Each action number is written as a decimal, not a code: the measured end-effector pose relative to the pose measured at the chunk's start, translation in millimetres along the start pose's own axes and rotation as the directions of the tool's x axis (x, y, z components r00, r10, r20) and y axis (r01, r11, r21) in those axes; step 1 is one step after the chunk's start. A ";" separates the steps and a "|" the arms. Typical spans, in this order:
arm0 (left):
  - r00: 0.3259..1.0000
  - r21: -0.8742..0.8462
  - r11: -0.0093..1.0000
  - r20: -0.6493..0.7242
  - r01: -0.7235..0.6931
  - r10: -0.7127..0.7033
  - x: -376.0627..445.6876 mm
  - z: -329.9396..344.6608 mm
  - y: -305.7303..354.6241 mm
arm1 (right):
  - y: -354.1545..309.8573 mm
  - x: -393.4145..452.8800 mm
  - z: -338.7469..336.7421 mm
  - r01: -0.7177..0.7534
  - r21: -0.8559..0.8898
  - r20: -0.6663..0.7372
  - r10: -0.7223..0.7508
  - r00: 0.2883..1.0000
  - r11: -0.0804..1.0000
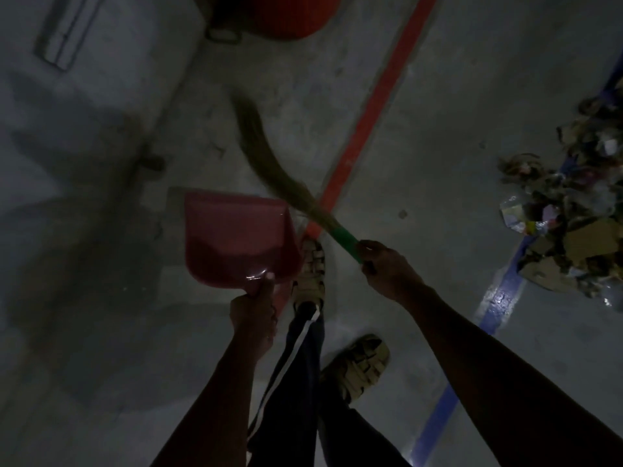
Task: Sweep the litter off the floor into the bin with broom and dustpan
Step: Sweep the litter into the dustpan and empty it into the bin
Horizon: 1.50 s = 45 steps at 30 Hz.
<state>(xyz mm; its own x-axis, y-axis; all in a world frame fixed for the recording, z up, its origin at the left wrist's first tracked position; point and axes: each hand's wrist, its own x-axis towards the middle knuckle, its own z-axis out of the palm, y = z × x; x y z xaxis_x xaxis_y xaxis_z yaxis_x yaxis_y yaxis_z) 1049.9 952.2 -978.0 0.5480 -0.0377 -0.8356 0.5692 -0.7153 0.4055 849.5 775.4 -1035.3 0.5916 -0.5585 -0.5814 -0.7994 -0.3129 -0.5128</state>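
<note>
My left hand (pixel 253 310) grips the handle of a red dustpan (pixel 236 235), which is held above the floor with nothing visible in it. My right hand (pixel 384 266) holds the green handle of a grass broom (pixel 269 160); its bristles curve up and left past the dustpan's right side. A pile of litter (pixel 569 214), cardboard scraps and wrappers, lies on the floor at the far right. A red bin (pixel 279 15) stands at the top edge, partly cut off.
The scene is dim. A red floor stripe (pixel 374 109) runs diagonally from the bin toward my feet (pixel 310 267), and a blue stripe (pixel 495 308) runs under the litter. A long flat grey object (pixel 69 28) lies at top left. Small debris (pixel 215 148) dots the floor near the bristles.
</note>
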 end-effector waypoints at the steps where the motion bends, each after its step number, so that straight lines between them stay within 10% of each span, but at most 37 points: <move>1: 1.000 -0.001 1.000 0.007 0.004 -0.004 2.0 -2.8 1.8 | -1.1 4.2 -3.1 -0.042 0.005 -0.005 0.042 0.999 0.999; 7: 0.996 0.104 0.992 0.050 -0.075 0.070 15.1 3.9 26.3 | 29.0 4.9 -43.1 -0.261 0.129 -0.177 0.281 0.943 0.957; 12: 0.976 0.220 0.958 0.153 -0.184 0.153 20.1 42.9 63.5 | 87.2 -2.7 -77.7 -0.499 0.439 -0.178 0.617 0.766 0.747; 21: 0.910 0.377 0.859 0.356 -0.348 0.212 0.3 152.8 153.1 | 146.1 -32.3 -142.4 -0.636 0.323 -0.421 0.709 0.567 0.701; 26: 0.872 0.420 0.795 0.411 -0.439 0.264 -21.8 217.5 194.5 | 178.6 -51.7 -159.1 -0.609 0.316 -0.507 0.672 0.540 0.728; 34: 0.810 0.390 0.752 0.495 -0.532 0.316 -52.4 338.5 202.6 | 261.4 -64.7 -170.7 -0.350 0.278 -0.576 0.447 0.685 0.894; 45: 0.847 0.444 0.770 0.482 -0.458 0.226 -122.1 509.2 173.6 | 394.0 -35.4 -284.4 -0.308 0.491 -0.503 0.554 0.663 0.815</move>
<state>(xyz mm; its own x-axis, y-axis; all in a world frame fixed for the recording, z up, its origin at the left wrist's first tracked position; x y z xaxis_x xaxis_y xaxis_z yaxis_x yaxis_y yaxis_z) 769.7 477.3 -994.3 0.2969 -0.5298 -0.7944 -0.0851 -0.8433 0.5306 483.8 453.3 -1037.2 -0.1031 -0.9302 -0.3522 -0.7822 0.2945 -0.5490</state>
